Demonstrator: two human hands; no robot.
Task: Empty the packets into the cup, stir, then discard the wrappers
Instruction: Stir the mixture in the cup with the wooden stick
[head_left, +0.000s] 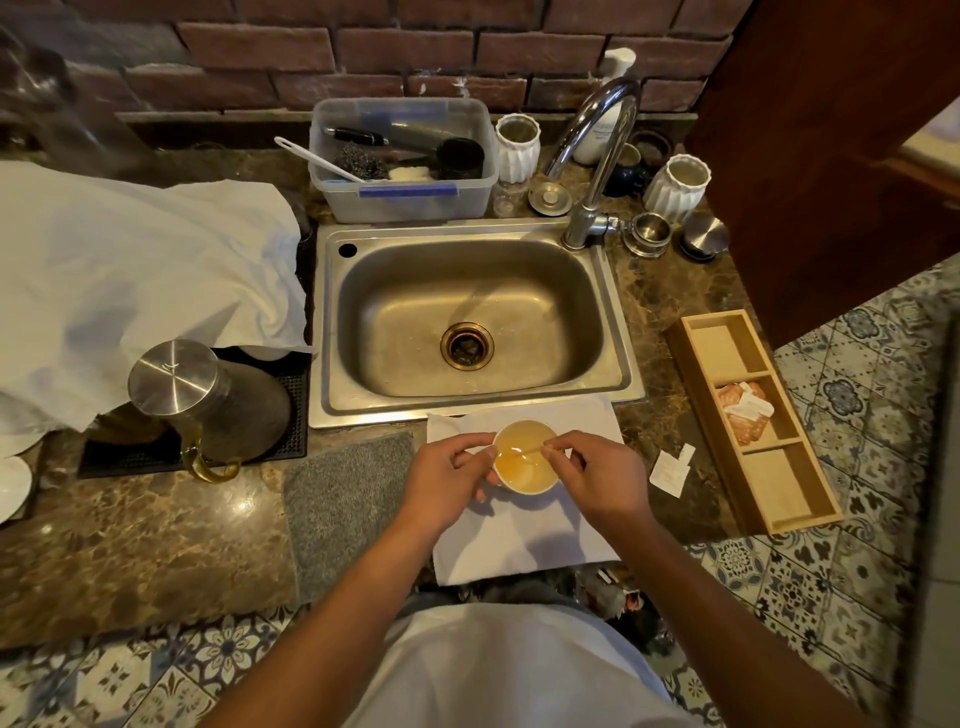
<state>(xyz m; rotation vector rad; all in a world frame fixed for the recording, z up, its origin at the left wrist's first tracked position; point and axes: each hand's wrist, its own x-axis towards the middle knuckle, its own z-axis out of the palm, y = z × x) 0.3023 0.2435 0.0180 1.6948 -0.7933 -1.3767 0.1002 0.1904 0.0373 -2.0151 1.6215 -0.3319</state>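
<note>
Cup (525, 457), small and white with amber liquid inside, stands on a white napkin (519, 535) at the front edge of the desk (145, 545), just in front of the steel sink (470, 317). The left hand (447, 483) curls around the cup's left side, holding it. The right hand (597, 475) pinches a thin stir stick (524, 448) between fingertips and thumb; the stick slants down into the liquid. Both hands are narrow, each closed on its thing.

A torn white wrapper (670, 467) lies on the desk to the right of the napkin, between it and a wooden organizer box (800, 512) set along the desk's right edge. The box's middle compartment holds orange and white packets (745, 410); whether they are sealed I cannot tell.

A grey mat (343, 499) lies left of the napkin, touching it. Further left, a glass carafe with a steel lid (208, 400) stands on a black rubber mat (291, 447), partly under a white cloth (130, 280) that covers the desk's left part. Behind the sink, by the brick wall (311, 57), a clear plastic tub (405, 161) holds brushes and a scouring pad. The chrome faucet (597, 156) rises at the sink's back right corner, with white ribbed jars (678, 182) and small metal lids near it.
</note>
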